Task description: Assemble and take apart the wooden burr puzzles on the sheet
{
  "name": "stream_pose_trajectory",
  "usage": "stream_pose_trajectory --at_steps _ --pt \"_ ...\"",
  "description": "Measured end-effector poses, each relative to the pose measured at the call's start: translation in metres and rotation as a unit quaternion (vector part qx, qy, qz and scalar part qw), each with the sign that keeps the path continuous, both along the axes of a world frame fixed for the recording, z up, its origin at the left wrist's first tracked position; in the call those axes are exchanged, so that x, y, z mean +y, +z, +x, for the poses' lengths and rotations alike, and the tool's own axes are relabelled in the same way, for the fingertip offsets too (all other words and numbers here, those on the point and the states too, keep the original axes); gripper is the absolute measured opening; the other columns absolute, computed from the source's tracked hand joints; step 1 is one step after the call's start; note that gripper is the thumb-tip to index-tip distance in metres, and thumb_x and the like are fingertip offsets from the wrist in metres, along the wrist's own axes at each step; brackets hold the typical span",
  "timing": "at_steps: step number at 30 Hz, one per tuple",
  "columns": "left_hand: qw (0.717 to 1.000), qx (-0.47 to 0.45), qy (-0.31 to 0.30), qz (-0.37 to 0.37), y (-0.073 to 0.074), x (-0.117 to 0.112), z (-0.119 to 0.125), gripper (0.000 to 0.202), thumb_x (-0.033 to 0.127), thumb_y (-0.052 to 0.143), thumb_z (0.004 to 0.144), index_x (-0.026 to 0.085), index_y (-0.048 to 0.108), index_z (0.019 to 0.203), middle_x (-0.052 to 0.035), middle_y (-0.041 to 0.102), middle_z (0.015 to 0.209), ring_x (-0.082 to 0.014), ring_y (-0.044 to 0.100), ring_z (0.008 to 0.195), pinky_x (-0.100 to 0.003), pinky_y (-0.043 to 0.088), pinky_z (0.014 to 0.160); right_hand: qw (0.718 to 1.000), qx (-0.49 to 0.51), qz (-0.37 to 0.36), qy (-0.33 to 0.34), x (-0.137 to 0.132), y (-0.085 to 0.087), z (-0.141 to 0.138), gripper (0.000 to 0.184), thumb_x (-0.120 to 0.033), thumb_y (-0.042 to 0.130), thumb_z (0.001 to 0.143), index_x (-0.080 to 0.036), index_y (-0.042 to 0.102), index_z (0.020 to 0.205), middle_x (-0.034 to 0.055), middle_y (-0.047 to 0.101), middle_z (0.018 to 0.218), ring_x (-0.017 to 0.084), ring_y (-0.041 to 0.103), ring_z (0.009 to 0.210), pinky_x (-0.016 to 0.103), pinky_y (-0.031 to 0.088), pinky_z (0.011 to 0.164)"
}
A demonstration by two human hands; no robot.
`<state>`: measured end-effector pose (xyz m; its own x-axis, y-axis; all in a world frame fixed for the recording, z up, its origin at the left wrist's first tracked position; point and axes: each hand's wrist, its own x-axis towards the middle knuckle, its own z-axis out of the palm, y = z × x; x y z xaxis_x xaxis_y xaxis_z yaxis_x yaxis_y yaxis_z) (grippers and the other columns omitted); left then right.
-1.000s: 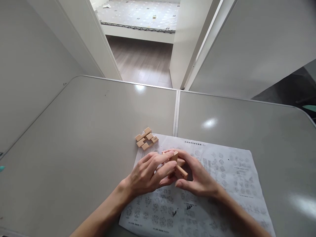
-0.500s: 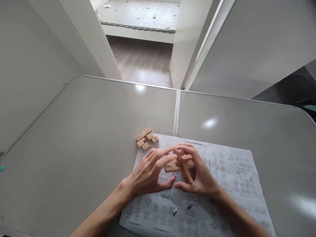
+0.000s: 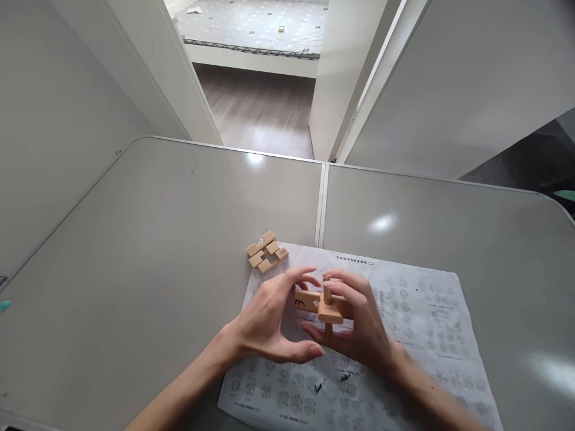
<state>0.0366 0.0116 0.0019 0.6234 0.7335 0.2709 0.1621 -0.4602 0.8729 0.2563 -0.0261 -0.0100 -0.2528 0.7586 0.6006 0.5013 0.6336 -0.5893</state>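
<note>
Both hands hold a small wooden puzzle (image 3: 324, 302) of crossed notched bars above a printed sheet (image 3: 404, 335). My left hand (image 3: 269, 320) grips the left end of a bar marked with dark writing, fingers curled over it and thumb beneath. My right hand (image 3: 359, 323) wraps the crossing from the right, fingertips on top of an upright bar. A loose pile of wooden pieces (image 3: 266, 251) lies on the table just beyond the sheet's top left corner, apart from both hands.
The grey table (image 3: 157, 239) is two tops joined by a seam (image 3: 320, 203). Grey partition walls stand left and right. Behind the table an open doorway shows a wood floor (image 3: 260, 108). A teal object (image 3: 3, 306) peeks in at the left edge.
The puzzle has been turned in my hands: the marked bar now lies level and another stands upright. My left fingers have curled over it; my right hand has shifted slightly toward me.
</note>
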Motion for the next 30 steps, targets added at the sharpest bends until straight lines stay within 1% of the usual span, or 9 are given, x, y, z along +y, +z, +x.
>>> stream_pose_trajectory --at_steps 5,7,9,13,18,20,22,25,30 --pt "0.996 0.025 -0.007 -0.088 0.006 -0.001 0.004 0.093 0.079 0.073 0.081 0.021 0.048 0.149 -0.0157 0.074 0.132 -0.0352 0.075 0.114 -0.049 0.061 0.101 0.999 -0.008 0.051 0.004 -0.002 -0.002 -0.005 0.062 -0.034 0.078 0.097 -0.022 0.048 0.151 0.0157 0.066 0.126 0.031 0.073 0.113 0.047 0.068 0.090" --pt "0.993 0.027 -0.002 -0.111 0.009 -0.002 0.006 0.090 0.079 0.071 0.084 0.021 0.048 0.148 -0.0161 0.074 0.131 -0.0352 0.076 0.113 -0.050 0.060 0.101 0.999 -0.004 0.049 0.010 -0.002 -0.003 -0.006 0.062 -0.034 0.076 0.098 -0.021 0.048 0.151 0.0167 0.064 0.127 0.031 0.072 0.115 0.047 0.068 0.091" --pt "0.992 0.028 0.003 -0.126 0.012 -0.003 0.007 0.083 0.072 0.072 0.086 0.020 0.048 0.147 -0.0161 0.075 0.130 -0.0348 0.076 0.113 -0.049 0.060 0.101 0.999 0.001 0.040 0.019 -0.003 -0.003 -0.006 0.062 -0.034 0.075 0.100 -0.019 0.046 0.153 0.0184 0.061 0.131 0.032 0.069 0.119 0.048 0.066 0.094" --pt "0.991 0.018 0.013 -0.133 0.014 -0.004 0.010 0.069 0.058 0.075 0.087 0.021 0.052 0.140 -0.0149 0.074 0.130 -0.0342 0.073 0.115 -0.048 0.059 0.100 0.998 0.012 -0.005 0.054 -0.002 -0.002 -0.005 0.065 -0.035 0.072 0.102 -0.019 0.042 0.157 0.0211 0.056 0.142 0.034 0.063 0.132 0.051 0.063 0.103" --pt "0.992 0.006 0.003 -0.127 0.012 -0.001 0.008 0.071 0.063 0.073 0.088 0.020 0.051 0.140 -0.0152 0.072 0.131 -0.0329 0.072 0.113 -0.047 0.059 0.100 0.993 0.030 -0.046 0.103 -0.002 -0.004 -0.003 0.076 -0.030 0.075 0.099 -0.024 0.034 0.163 0.0201 0.054 0.149 0.036 0.060 0.138 0.058 0.060 0.108" --pt "0.992 0.008 -0.007 -0.127 0.011 -0.001 0.006 0.075 0.071 0.066 0.091 0.019 0.051 0.142 -0.0162 0.072 0.130 -0.0334 0.072 0.112 -0.047 0.059 0.099 0.994 0.036 -0.045 0.094 -0.002 -0.005 -0.003 0.079 -0.023 0.077 0.095 -0.024 0.035 0.162 0.0196 0.053 0.147 0.036 0.061 0.136 0.056 0.062 0.106" --pt "0.991 0.014 -0.012 -0.135 0.012 -0.001 0.003 0.073 0.076 0.051 0.099 0.018 0.052 0.142 -0.0160 0.072 0.128 -0.0326 0.071 0.111 -0.046 0.058 0.098 0.996 0.041 -0.043 0.073 -0.003 -0.005 -0.004 0.082 -0.017 0.079 0.090 -0.023 0.037 0.160 0.0193 0.052 0.143 0.035 0.061 0.133 0.052 0.065 0.102" --pt "0.988 0.040 -0.002 -0.148 0.015 -0.001 0.003 0.062 0.066 0.028 0.111 0.019 0.059 0.135 -0.0140 0.073 0.126 -0.0291 0.071 0.111 -0.042 0.056 0.099 0.995 0.055 -0.058 0.055 -0.002 -0.003 -0.003 0.084 -0.013 0.081 0.085 -0.023 0.039 0.157 0.0187 0.051 0.139 0.034 0.060 0.131 0.048 0.067 0.095" --pt "0.989 0.075 0.013 -0.129 0.017 0.000 0.007 0.050 0.056 0.035 0.113 0.019 0.066 0.122 -0.0122 0.075 0.117 -0.0263 0.070 0.104 -0.038 0.055 0.093 0.994 0.075 -0.062 0.048 0.000 0.000 -0.003 0.082 -0.012 0.080 0.083 -0.023 0.040 0.154 0.0174 0.051 0.137 0.034 0.058 0.131 0.051 0.066 0.096"
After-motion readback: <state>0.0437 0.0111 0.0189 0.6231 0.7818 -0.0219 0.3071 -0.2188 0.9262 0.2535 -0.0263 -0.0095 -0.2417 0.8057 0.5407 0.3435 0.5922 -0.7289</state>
